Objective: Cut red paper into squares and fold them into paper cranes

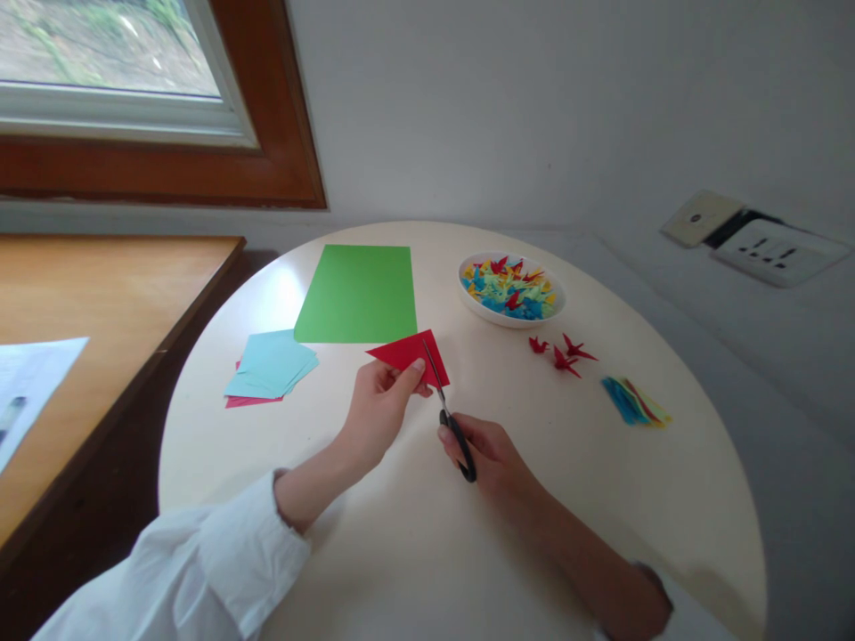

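My left hand (384,405) pinches a red piece of paper (403,353) between thumb and fingers, above the middle of the round table. The paper looks folded, with a pointed corner to the left. My right hand (491,454) is closed around the black handles of a pair of scissors (458,441). Their blades point up and away, lying along the paper's right part beside my left thumb. Whether the blades are fully closed is hard to make out. Just beyond the red paper lies a green sheet (361,294).
Light blue paper squares (271,363) lie over red ones at left. A white bowl (476,312) of small colourful folded cranes stands at the back right. Near it are red paper cranes (565,361) and coloured paper strips (634,402). A wooden desk (113,294) stands left.
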`<state>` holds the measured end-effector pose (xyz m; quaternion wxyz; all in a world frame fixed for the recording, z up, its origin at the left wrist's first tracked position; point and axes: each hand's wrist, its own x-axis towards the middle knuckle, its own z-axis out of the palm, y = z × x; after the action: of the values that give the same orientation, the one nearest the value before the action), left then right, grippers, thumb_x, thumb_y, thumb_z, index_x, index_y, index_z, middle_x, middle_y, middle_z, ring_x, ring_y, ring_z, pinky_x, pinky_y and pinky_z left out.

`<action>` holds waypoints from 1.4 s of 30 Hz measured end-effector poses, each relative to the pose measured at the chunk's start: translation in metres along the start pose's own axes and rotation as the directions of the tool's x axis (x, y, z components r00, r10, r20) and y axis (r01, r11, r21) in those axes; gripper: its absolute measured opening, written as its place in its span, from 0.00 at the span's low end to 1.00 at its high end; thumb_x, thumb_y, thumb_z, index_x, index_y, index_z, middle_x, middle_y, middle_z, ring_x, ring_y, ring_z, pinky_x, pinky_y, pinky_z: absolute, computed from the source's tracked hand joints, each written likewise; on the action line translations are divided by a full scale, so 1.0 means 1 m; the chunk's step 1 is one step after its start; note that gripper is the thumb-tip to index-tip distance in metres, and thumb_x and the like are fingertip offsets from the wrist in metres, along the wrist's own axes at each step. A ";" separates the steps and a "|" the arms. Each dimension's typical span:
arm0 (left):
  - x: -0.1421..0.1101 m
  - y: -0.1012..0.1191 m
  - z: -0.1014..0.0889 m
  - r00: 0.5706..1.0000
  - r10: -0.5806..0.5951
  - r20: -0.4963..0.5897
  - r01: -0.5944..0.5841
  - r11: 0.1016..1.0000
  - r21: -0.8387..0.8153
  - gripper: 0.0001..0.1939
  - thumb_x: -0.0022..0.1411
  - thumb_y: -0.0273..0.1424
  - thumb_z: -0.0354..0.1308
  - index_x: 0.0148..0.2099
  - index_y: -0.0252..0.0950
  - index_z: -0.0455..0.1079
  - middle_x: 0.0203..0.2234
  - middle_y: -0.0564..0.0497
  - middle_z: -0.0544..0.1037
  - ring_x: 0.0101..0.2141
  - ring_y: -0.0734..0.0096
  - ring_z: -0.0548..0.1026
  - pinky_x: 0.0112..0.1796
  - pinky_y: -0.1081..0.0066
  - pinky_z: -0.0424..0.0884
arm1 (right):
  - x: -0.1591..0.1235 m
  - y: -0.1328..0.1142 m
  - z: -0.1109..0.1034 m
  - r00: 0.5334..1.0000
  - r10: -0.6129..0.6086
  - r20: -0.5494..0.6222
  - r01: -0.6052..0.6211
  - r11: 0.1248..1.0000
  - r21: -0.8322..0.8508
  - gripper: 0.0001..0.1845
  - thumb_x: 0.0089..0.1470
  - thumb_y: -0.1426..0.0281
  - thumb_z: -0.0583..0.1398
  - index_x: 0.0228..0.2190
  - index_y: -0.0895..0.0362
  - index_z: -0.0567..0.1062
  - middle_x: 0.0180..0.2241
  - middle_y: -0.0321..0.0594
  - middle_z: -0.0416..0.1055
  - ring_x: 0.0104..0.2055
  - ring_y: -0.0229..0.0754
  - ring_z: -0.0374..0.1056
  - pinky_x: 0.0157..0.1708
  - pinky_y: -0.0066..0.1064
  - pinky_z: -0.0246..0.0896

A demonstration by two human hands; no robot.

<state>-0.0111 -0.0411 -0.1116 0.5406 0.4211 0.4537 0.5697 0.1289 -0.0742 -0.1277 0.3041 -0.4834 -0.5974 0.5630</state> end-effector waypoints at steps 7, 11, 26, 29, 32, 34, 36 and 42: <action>0.000 0.000 -0.001 1.000 0.000 0.006 0.000 1.000 -0.004 0.09 0.51 0.33 0.58 0.25 0.32 0.70 0.17 0.52 0.73 0.22 0.74 0.69 0.29 0.71 0.67 | 0.000 0.001 -0.001 1.000 -0.001 -0.003 0.001 1.000 -0.003 0.24 0.49 0.51 0.56 0.17 0.55 0.55 0.17 0.29 0.47 0.20 0.31 0.43 0.19 0.28 0.38; 0.000 0.000 0.000 1.000 -0.004 0.001 0.004 1.000 -0.010 0.09 0.51 0.33 0.59 0.24 0.32 0.70 0.16 0.52 0.73 0.22 0.74 0.69 0.28 0.72 0.67 | 0.000 0.000 -0.001 1.000 -0.005 -0.015 0.005 1.000 -0.009 0.25 0.49 0.51 0.56 0.17 0.55 0.55 0.17 0.29 0.47 0.20 0.31 0.43 0.19 0.28 0.38; 0.000 0.002 0.001 0.999 -0.038 0.011 0.038 0.996 -0.080 0.08 0.49 0.32 0.60 0.23 0.32 0.71 0.15 0.53 0.73 0.21 0.76 0.69 0.28 0.73 0.67 | 0.000 -0.001 -0.001 1.000 0.001 -0.013 -0.001 1.000 -0.001 0.24 0.49 0.52 0.56 0.17 0.55 0.54 0.17 0.28 0.46 0.20 0.31 0.42 0.19 0.28 0.38; -0.001 0.003 0.002 0.998 -0.058 0.016 0.060 0.992 -0.107 0.08 0.48 0.31 0.60 0.22 0.32 0.70 0.15 0.53 0.73 0.21 0.76 0.68 0.28 0.73 0.67 | 0.000 -0.002 0.000 1.000 0.003 -0.023 -0.003 1.000 0.003 0.24 0.49 0.53 0.57 0.17 0.55 0.54 0.17 0.28 0.45 0.20 0.31 0.42 0.19 0.27 0.37; -0.001 0.003 0.001 0.998 -0.067 0.019 0.069 0.991 -0.112 0.08 0.48 0.31 0.60 0.22 0.32 0.70 0.15 0.53 0.72 0.20 0.77 0.68 0.28 0.74 0.67 | 0.000 -0.002 0.000 1.000 0.002 -0.028 -0.002 1.000 -0.001 0.24 0.49 0.53 0.57 0.17 0.55 0.54 0.17 0.28 0.46 0.20 0.31 0.42 0.19 0.27 0.38; -0.001 0.004 0.001 0.998 -0.067 0.020 0.069 0.992 -0.106 0.08 0.48 0.31 0.60 0.22 0.32 0.70 0.15 0.54 0.72 0.20 0.77 0.68 0.28 0.74 0.67 | 0.000 -0.002 -0.001 1.000 0.003 -0.030 -0.003 1.000 -0.006 0.24 0.49 0.53 0.57 0.17 0.55 0.55 0.17 0.28 0.46 0.20 0.31 0.43 0.19 0.27 0.38; -0.001 0.004 0.002 0.997 -0.071 0.020 0.073 0.993 -0.095 0.08 0.48 0.31 0.60 0.22 0.32 0.70 0.15 0.54 0.72 0.21 0.77 0.68 0.28 0.74 0.67 | 0.001 -0.002 -0.001 0.999 0.004 -0.032 -0.004 1.000 -0.005 0.24 0.49 0.53 0.57 0.17 0.55 0.55 0.17 0.28 0.47 0.20 0.31 0.43 0.19 0.27 0.38; -0.001 0.003 0.002 0.998 -0.069 0.014 0.070 0.995 -0.078 0.09 0.48 0.32 0.61 0.22 0.32 0.70 0.15 0.54 0.72 0.20 0.76 0.68 0.28 0.73 0.67 | 0.000 -0.003 -0.001 0.999 0.012 -0.036 -0.012 1.000 -0.002 0.24 0.49 0.52 0.57 0.17 0.55 0.55 0.17 0.28 0.47 0.20 0.31 0.43 0.19 0.27 0.38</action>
<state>-0.0099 -0.0423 -0.1084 0.5787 0.3869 0.4423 0.5654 0.1288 -0.0738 -0.1251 0.3110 -0.4975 -0.5893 0.5554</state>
